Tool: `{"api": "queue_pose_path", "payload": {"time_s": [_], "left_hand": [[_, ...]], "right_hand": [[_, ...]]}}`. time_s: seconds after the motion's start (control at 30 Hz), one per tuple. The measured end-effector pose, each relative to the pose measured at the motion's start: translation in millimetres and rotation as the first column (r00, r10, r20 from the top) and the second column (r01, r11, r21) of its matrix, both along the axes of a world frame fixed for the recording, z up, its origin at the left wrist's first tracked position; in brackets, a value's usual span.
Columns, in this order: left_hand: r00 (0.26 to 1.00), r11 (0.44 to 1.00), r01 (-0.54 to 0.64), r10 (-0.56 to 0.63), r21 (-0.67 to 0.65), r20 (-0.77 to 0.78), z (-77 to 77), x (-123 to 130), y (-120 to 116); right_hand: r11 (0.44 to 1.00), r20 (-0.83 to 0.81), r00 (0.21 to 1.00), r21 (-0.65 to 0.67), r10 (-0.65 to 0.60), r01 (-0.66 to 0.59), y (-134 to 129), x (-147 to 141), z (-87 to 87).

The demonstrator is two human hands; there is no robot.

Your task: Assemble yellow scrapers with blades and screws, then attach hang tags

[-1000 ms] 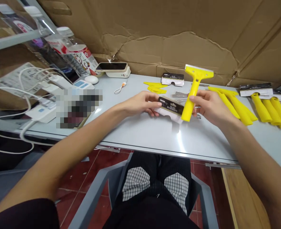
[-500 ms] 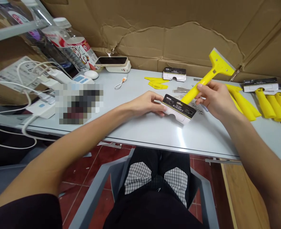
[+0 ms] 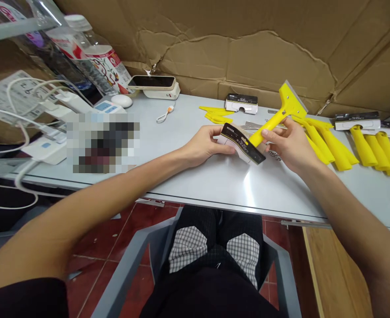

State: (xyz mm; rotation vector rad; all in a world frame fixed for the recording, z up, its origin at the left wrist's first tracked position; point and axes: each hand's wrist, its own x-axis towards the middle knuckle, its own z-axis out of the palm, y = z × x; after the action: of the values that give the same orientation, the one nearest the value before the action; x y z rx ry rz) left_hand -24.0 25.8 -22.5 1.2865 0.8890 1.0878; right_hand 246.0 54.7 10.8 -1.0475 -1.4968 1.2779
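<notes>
My left hand [image 3: 205, 146] grips the left end of a small black-and-white cardboard box [image 3: 234, 147], thumb in front. In my right hand [image 3: 290, 143] is a yellow scraper [image 3: 289, 101], pinched by the handle between thumb and fingers. Its wide head with a metal blade points up and away. The handle's lower end meets the box; whether it passes inside cannot be made out. Behind my hands lie flat metal blades [image 3: 253, 125] and small metal screws [image 3: 275, 155], partly covered by my right hand.
Yellow scraper handles [image 3: 335, 145] lie to the right, beside boxed scrapers [image 3: 357, 121]. At the back stand another box [image 3: 241, 104] and thin yellow pieces [image 3: 217, 115]. Left are a phone [image 3: 151, 82], a cable loop [image 3: 165, 114], power strips [image 3: 44, 149] and bottles [image 3: 107, 66].
The scraper has moved down and left, toward the box. The box has tilted further, its right end lower. My right hand has shifted left with the scraper, and the view has turned slightly.
</notes>
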Motion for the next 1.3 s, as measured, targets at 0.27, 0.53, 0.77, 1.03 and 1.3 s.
{"api": "queue_pose_path", "payload": {"time_s": [0.27, 0.53, 0.77, 1.03, 1.3], "left_hand": [[0.999, 0.999, -0.032, 0.033, -0.033, 0.031, -2.0, 5.8, -5.0], [0.999, 0.998, -0.037, 0.037, 0.053, 0.012, -2.2, 8.3, -8.6], [0.999, 0.994, -0.032, 0.031, 0.101, 0.012, -2.5, 7.1, -9.2], [0.985, 0.997, -0.002, 0.015, -0.075, 0.174, -2.3, 6.8, -6.0], [0.973, 0.979, 0.171, -0.149, -0.113, 0.177, 0.7, 8.7, -13.5]], "right_hand": [[0.994, 0.065, 0.993, 0.042, -0.099, 0.096, -9.5, -8.9, -4.2], [0.997, 0.027, 0.999, -0.076, 0.022, -0.02, -20.9, -20.1, -8.1], [0.99, 0.053, 0.991, -0.085, 0.121, -0.116, -26.6, -21.9, -0.1], [0.983, -0.158, 0.974, -0.107, -0.163, 0.148, -5.9, -3.0, 9.8], [0.999, -0.012, 0.999, -0.023, -0.039, 0.039, -13.0, -6.6, 11.4]]}}
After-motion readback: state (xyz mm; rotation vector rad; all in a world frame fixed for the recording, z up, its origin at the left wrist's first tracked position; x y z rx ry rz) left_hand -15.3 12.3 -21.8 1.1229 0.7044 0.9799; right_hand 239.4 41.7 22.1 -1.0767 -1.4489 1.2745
